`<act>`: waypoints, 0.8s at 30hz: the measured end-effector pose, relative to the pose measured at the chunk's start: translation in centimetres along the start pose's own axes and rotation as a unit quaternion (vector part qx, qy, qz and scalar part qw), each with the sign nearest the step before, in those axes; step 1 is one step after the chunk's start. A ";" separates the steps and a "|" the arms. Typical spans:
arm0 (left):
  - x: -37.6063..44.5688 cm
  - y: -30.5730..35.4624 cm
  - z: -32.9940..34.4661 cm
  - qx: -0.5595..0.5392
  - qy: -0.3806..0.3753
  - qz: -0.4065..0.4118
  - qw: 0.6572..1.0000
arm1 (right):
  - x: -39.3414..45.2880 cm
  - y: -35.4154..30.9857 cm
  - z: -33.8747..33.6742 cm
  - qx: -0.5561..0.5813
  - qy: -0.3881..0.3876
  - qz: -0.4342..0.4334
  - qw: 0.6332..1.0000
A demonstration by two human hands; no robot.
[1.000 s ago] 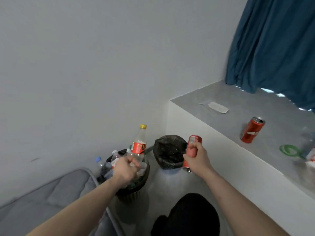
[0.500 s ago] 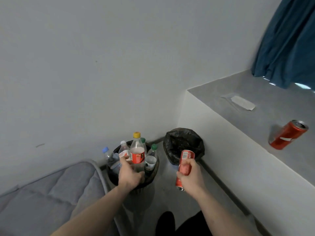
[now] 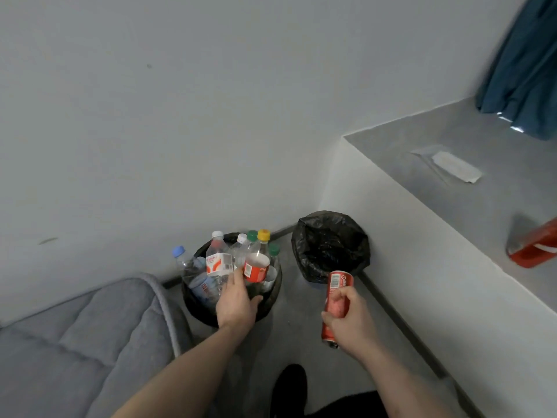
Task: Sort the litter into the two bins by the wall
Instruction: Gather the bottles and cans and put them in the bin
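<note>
Two bins stand on the floor by the wall. The left bin is packed with several upright plastic bottles. Among them is a yellow-capped bottle with a red label. My left hand is at this bin's front, its fingers straight against the lower part of that bottle and the thumb spread. The right bin is lined with a black bag and looks empty. My right hand grips a red can in front of and just below the right bin.
A white ledge runs along the right. A second red can and a flat white wrapper lie on top of it. A grey padded cushion lies at the lower left, a blue curtain hangs at the top right.
My left hand lowered the yellow-capped bottle into the left bin and loosened its grip. My right hand carried the red can down toward the black-lined bin. The view tilted down and left.
</note>
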State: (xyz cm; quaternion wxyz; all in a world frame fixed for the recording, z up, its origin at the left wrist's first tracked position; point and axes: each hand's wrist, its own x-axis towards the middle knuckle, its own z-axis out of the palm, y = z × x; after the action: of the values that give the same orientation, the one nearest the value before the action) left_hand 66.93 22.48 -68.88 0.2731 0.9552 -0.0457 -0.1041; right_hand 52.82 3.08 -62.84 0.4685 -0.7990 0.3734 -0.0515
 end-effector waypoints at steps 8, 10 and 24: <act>0.7 1.2 0.0 0.104 -0.085 -0.019 0.991 | -0.1 0.1 0.0 0.034 -0.027 0.022 0.999; 1.0 1.6 -0.1 0.109 -0.096 -0.015 0.989 | -0.3 0.0 -0.2 0.043 -0.033 0.028 0.998; 0.1 1.8 0.4 0.118 -0.077 0.027 0.990 | -0.8 -0.4 -0.5 0.159 -0.042 0.085 0.983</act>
State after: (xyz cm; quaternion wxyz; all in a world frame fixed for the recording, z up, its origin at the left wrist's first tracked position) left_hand 66.91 20.78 -68.27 0.1574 0.9684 -0.1038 -0.1636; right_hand 52.19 3.34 -62.02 0.6077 -0.6808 0.4072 -0.0363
